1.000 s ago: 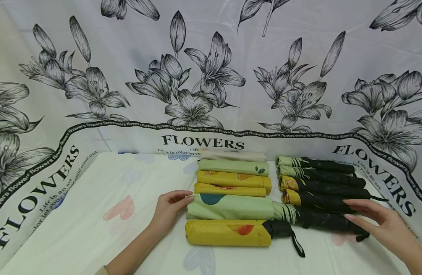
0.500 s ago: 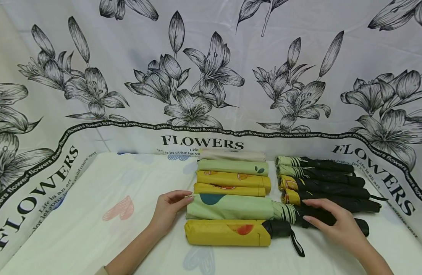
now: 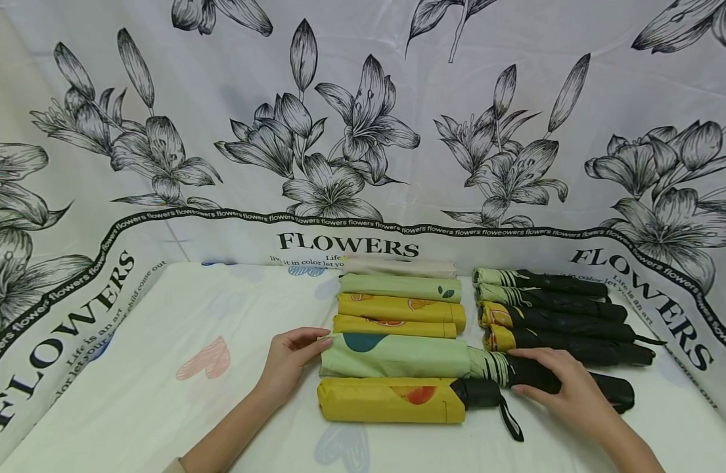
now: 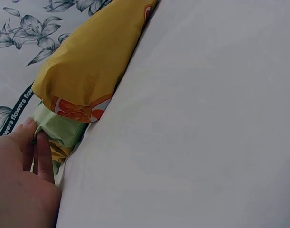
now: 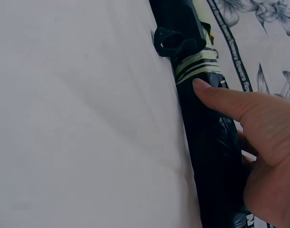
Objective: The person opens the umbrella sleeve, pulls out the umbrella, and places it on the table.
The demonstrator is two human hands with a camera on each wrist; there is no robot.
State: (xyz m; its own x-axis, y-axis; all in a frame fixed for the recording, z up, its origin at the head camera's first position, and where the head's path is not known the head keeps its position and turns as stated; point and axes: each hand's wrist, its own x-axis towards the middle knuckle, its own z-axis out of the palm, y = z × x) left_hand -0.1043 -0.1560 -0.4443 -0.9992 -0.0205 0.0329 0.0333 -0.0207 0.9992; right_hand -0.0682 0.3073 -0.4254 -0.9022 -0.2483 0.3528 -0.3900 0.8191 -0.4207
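1. Surface: white sheet [image 3: 161, 407], floral backdrop [image 3: 363, 131] behind.
2. Nearest: yellow sleeve [image 3: 392, 399], umbrella inside, black handle protruding.
3. L hand [image 3: 288, 361] pinches green sleeve [image 3: 395, 356] end; wrist view confirms.
4. R hand [image 3: 566, 391] fingers curled over black umbrella [image 3: 575, 381]; R wrist shows thumb pressing.
5. Beyond: spare sleeves [image 3: 401, 299], umbrellas [image 3: 552, 309].

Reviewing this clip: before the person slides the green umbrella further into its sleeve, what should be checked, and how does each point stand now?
1. Left hand pinches the closed end of the green sleeve: ok.
2. Right hand grips the green umbrella on its black folded canopy: ok.
3. Umbrella lined up with the sleeve mouth, partly entered: ok.
4. Yellow sleeved umbrella lies alongside, touching the green sleeve; may drag along: not ok.
5. Strap fastened round the canopy: cannot tell.
6. Sleeve free of bunching inside: cannot tell.
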